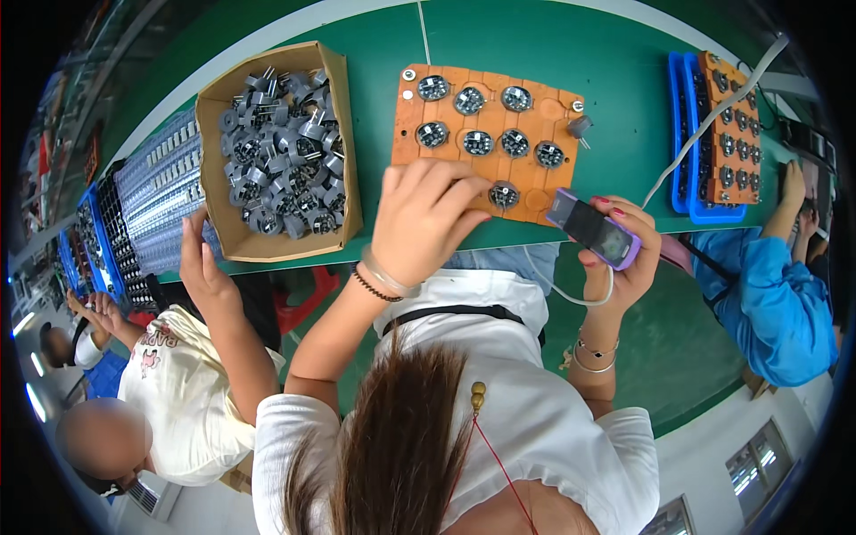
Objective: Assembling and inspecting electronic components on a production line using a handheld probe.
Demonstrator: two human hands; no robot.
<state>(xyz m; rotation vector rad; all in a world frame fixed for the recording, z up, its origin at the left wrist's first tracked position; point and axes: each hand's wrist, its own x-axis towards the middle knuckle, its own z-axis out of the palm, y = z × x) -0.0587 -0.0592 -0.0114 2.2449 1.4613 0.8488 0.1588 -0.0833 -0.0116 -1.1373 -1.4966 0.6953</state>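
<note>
An orange board [526, 162] lies on the green table with several round grey parts with small circuit boards seated in its hollows. My left hand [428, 218] reaches over its near left part. Thumb and index finger are apart beside a round part [504, 194] near the board's front edge; no object shows between them, and whether they touch the part I cannot tell. My right hand [629, 245] grips a purple handheld device [596, 232] with a dark face and a white cable, its tip by the board's near right corner. A loose grey part with pins [580, 127] rests at the board's right edge.
Left of the board stands a cardboard box [352, 178] heaped with grey pinned parts. Clear plastic trays [165, 192] lie farther left. At right are stacked blue trays [682, 134] and another filled orange board [733, 134]. The white cable [713, 116] crosses there. People sit on both sides.
</note>
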